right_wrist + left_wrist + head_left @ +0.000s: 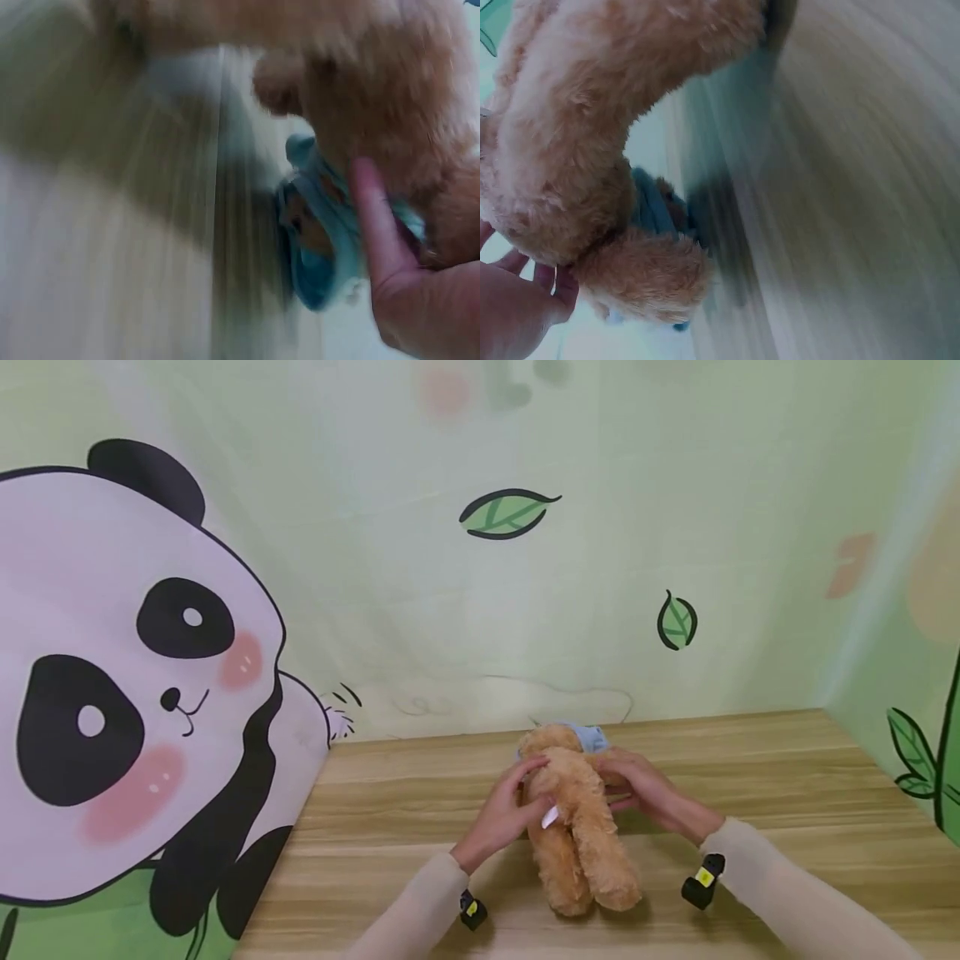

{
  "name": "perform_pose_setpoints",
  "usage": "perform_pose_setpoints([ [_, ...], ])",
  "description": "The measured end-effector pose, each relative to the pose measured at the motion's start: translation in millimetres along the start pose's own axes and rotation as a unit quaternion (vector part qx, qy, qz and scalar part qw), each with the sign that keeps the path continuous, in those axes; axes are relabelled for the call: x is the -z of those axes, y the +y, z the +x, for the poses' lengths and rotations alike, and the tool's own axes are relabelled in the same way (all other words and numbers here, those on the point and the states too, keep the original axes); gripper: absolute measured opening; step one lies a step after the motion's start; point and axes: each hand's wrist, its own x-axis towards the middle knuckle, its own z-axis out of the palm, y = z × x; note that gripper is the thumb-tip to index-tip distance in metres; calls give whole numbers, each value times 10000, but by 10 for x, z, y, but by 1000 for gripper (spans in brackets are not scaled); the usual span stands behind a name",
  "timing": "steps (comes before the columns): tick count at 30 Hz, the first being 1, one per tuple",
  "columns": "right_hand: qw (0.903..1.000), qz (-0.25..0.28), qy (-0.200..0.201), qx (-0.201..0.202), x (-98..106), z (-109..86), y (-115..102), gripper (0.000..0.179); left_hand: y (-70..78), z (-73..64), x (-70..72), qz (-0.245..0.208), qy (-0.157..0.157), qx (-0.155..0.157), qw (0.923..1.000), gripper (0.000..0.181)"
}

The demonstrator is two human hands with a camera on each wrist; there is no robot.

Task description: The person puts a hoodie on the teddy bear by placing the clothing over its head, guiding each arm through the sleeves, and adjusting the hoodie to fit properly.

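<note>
Head view: a tan plush toy [592, 827] lies at five o'clock over the bench [390, 860], its head and a blue cloth [592, 737] toward twelve, legs toward five. The left hand [504, 814] holds its nine-o'clock side beside a white tag [551, 817]; the right hand [651, 787] holds its three-o'clock side.

Left wrist view: fur fills ten o'clock, curled fingers [544, 277] against it at eight.

Right wrist view: one straight digit presses the fur at four o'clock; the others are hidden.

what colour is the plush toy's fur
The plush toy's fur is light orange-brown, clearest in the head view.
</note>
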Motion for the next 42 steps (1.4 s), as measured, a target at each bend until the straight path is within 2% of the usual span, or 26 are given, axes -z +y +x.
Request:
perform_pose_setpoints([
  [2, 9960, -872, 164, 134, 6, 2, 8, 32, -32, 0, -12, 58, -104, -50, 9999, 47],
  [3, 9888, -1431, 271, 311, 9, 1, 12, 30, -42, -1, -18, 137, -198, -83, 9997, 46],
  [5, 9632, -2504, 561, 801, 16, -2, 14, 27, -53, 0, -27, 293, -410, -146, 9986, 45],
  [7, 9342, -3207, 829, 1328, 30, -6, -8, 23, -51, 25, -31, 465, -559, -218, 9971, 45],
  [9, 9144, -3540, 955, 1715, 45, -1, -51, 21, -33, 66, -18, 520, -566, -303, 9966, 43],
  [10, 9107, -3592, 930, 1816, 55, 3, -80, 19, -22, 89, -5, 505, -522, -287, 9969, 41],
  [13, 9041, -3808, 707, 1806, 85, 30, -169, 18, 31, 184, 70, 466, -325, -133, 9983, 36],
  [17, 8941, -4130, 502, 1660, 109, 99, -284, 15, 88, 396, 242, 733, -227, 211, 9968, 36],
  [19, 8884, -4249, 426, 1685, 121, 151, -347, 22, 76, 548, 337, 982, -312, 305, 9942, 36],
  [21, 8855, -4354, 336, 1588, 134, 208, -404, 36, 56, 696, 418, 1283, -510, 415, 9896, 38],
  [24, 8875, -4434, 73, 1252, 159, 300, -467, 58, 0, 884, 489, 1702, -947, 674, 9785, 42],
  [27, 8958, -4338, -252, 936, 164, 389, -517, 64, -46, 1003, 502, 1923, -1368, 1043, 9661, 51],
  [31, 8954, -4303, -449, 1052, 150, 501, -577, 45, -94, 1106, 450, 2027, -1637, 1207, 9579, 49],
  [34, 8876, -4477, -362, 1019, 154, 581, -611, 35, -84, 1146, 405, 2155, -1727, 1179, 9539, 41],
  [37, 8801, -4692, -289, 664, 178, 651, -630, 38, -62, 1179, 368, 2193, -1736, 1260, 9518, 39],
  [42, 8632, -5022, -445, 261, 198, 770, -629, 44, -45, 1215, 346, 2151, -1875, 1501, 9466, 43],
])
